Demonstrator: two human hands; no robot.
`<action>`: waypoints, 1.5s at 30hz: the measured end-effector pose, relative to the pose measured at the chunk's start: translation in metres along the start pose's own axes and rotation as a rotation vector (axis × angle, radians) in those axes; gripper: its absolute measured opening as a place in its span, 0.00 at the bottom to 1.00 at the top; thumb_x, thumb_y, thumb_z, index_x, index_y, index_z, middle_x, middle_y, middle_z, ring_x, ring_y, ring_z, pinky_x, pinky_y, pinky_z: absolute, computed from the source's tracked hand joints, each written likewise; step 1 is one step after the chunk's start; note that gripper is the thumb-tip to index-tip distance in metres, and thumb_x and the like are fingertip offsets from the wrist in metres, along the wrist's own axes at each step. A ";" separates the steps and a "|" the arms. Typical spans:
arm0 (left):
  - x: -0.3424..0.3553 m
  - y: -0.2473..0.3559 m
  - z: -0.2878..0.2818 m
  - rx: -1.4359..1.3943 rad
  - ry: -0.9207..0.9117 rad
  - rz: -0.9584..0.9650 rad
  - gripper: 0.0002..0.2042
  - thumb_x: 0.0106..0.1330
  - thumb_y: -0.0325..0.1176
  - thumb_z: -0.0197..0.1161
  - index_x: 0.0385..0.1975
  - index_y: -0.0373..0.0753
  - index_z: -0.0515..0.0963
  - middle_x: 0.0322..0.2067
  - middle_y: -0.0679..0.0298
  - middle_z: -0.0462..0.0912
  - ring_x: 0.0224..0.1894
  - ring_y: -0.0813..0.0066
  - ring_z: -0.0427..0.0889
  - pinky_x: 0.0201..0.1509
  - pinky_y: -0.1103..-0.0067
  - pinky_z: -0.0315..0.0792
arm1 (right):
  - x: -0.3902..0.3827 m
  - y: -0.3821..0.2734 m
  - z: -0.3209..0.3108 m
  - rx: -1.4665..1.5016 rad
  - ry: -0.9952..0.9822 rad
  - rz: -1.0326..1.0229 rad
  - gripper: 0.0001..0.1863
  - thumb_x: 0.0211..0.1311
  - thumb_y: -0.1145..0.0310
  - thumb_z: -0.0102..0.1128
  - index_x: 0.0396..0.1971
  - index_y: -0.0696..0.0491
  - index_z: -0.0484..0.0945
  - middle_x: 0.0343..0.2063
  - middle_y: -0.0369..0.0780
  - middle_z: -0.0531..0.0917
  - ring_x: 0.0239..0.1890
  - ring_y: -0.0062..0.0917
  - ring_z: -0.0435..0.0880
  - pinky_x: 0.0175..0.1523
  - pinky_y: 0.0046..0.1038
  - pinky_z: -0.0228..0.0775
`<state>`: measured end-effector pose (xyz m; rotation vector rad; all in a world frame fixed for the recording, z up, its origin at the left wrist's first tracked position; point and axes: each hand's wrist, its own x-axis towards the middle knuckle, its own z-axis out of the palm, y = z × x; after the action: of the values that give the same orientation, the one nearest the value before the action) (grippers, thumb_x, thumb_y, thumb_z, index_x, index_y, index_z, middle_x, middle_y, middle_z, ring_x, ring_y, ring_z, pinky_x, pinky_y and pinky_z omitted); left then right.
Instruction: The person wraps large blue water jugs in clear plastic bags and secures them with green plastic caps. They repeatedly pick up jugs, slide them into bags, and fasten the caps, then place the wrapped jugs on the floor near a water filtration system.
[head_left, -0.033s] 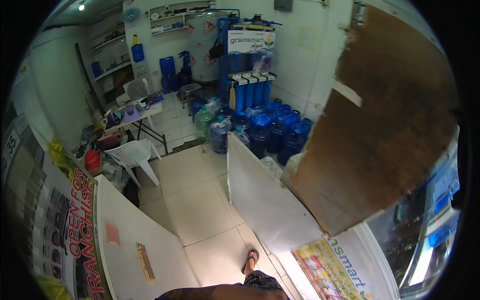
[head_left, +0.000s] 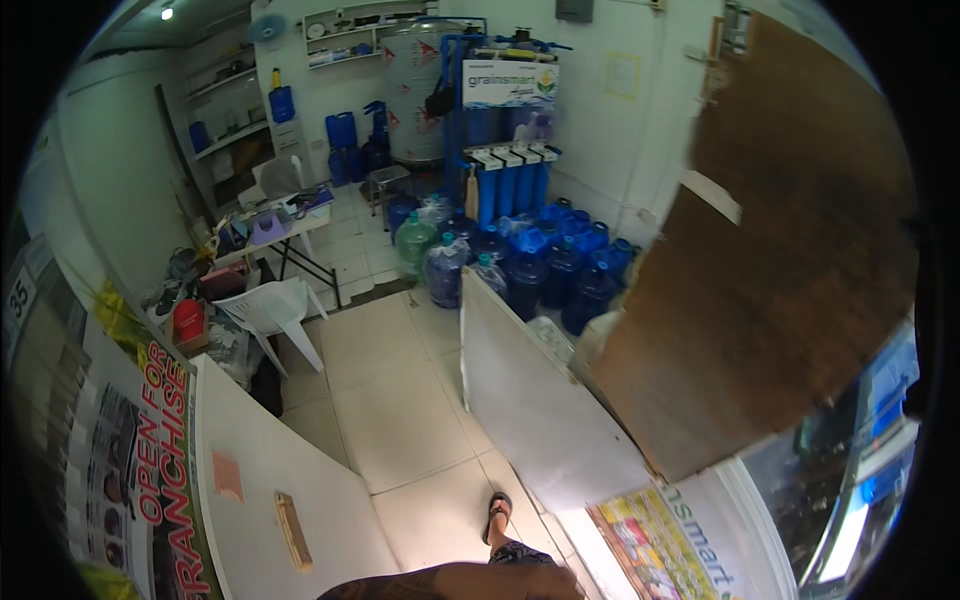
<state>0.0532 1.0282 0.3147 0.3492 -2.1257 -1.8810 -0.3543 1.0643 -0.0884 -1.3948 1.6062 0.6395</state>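
A tattooed forearm crosses the bottom of the head view from the left. My left hand is partly cut off by the lower edge, beside my patterned shorts, with its fingers hidden. My right hand is out of view. My foot in a dark sandal is on the tiled floor. A white counter with a wooden strip is at the left. At the right, a white hinged panel stands below a large brown board.
Several water jugs are grouped before a blue filter rack and steel tank at the back. A cluttered table and white plastic chair stand at left. Banners and printed signage flank the foreground.
The room has shifted slightly right in the picture. My forearm reaches a little further right along the lower edge, and my foot appears slightly higher and further left.
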 end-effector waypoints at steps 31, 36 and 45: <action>-0.507 -0.539 -0.616 0.796 -0.238 -1.063 0.19 0.65 0.49 0.56 0.41 0.39 0.82 0.42 0.52 0.84 0.51 0.59 0.80 0.63 0.70 0.68 | 0.184 -0.704 -0.508 0.306 0.481 -0.613 0.18 0.60 0.58 0.58 0.49 0.49 0.78 0.46 0.43 0.80 0.45 0.42 0.81 0.50 0.38 0.74; -0.490 -0.506 -0.922 0.920 0.917 -0.947 0.14 0.59 0.37 0.60 0.41 0.37 0.76 0.35 0.60 0.81 0.37 0.70 0.78 0.40 0.71 0.73 | 0.245 -0.685 -0.531 0.078 0.360 -0.378 0.21 0.60 0.55 0.56 0.50 0.50 0.78 0.49 0.44 0.80 0.51 0.39 0.81 0.53 0.36 0.73; -0.158 -0.522 -1.084 0.354 0.662 -0.424 0.13 0.65 0.36 0.62 0.45 0.36 0.76 0.30 0.62 0.81 0.32 0.73 0.79 0.39 0.77 0.74 | 0.365 -0.772 -0.588 -0.057 0.062 -0.369 0.23 0.60 0.51 0.56 0.51 0.48 0.76 0.49 0.49 0.80 0.52 0.44 0.80 0.53 0.45 0.73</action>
<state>0.5929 0.0193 -0.0888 1.3744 -1.9762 -1.2665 0.2272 0.2108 0.0015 -1.7124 1.3360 0.4280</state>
